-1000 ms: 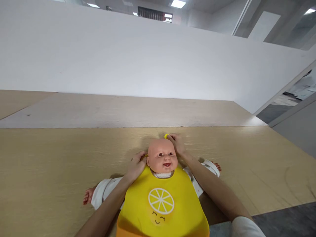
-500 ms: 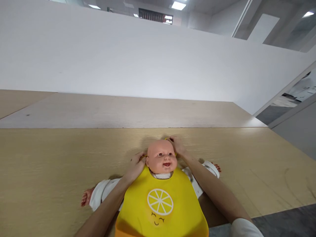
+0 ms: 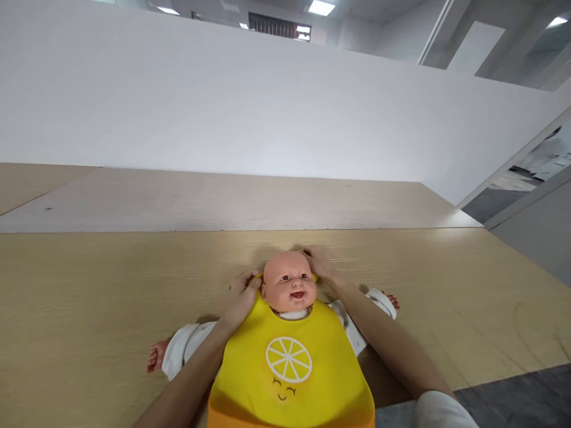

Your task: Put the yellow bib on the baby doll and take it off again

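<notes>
A baby doll [image 3: 289, 282] in white clothes lies face up on the table, arms spread to both sides. Over its chest is a yellow bib [image 3: 250, 356] with a white citrus slice and a smiling face printed on it. My left hand [image 3: 243, 297] is closed on the bib's neck strap beside the doll's head, on the left. On the other side, my right hand [image 3: 319, 264] is closed at the strap's other end, near the top of the head. The head hides some of the strap and the right fingertips.
The wooden table [image 3: 111, 279] spreads around the doll, with a seam toward the back. Behind it rises a white partition [image 3: 267, 113]. The table's right edge drops to a grey floor [image 3: 526, 398].
The doll's head has shifted slightly left. The left part of the strap has moved up and in a little with my left hand; my right hand has barely moved.
</notes>
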Available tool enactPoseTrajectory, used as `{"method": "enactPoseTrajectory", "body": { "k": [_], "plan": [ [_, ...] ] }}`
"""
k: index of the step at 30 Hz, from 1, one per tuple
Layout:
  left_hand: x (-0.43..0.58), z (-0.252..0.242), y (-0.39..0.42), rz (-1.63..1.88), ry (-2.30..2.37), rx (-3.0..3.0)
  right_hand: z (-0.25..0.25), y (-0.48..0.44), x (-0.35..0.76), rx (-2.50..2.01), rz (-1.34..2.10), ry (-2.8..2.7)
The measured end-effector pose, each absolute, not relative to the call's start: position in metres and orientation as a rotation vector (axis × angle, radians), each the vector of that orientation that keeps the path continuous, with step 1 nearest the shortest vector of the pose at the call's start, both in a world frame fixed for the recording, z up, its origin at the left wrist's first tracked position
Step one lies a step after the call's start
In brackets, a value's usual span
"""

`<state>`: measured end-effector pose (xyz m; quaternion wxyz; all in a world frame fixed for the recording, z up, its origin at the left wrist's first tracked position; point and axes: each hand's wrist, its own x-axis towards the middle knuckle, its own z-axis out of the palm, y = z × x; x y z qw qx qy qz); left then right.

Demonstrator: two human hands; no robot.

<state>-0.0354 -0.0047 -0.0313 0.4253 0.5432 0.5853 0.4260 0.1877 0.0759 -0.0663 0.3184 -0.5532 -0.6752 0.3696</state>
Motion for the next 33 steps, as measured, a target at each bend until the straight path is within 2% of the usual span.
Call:
{"method": "enactPoseTrajectory", "body": {
  "k": [9,13,21,33],
  "plan": [
    [-0.034,-0.029,-0.010,1.288,1.289,0.992,-0.032,0.071,0.191,-1.524,1.058,-1.834],
    [-0.032,-0.024,-0.011,1.265,1.140,0.695,-0.007,0.067,0.201,-1.553,0.873,-2.054],
    [-0.032,-0.020,-0.012,1.246,1.168,0.721,0.004,0.062,0.199,-1.674,0.731,-2.189],
    [-0.040,-0.016,-0.009,1.352,1.026,0.567,0.037,0.047,0.206,-1.583,0.671,-2.170]
  ]
}}
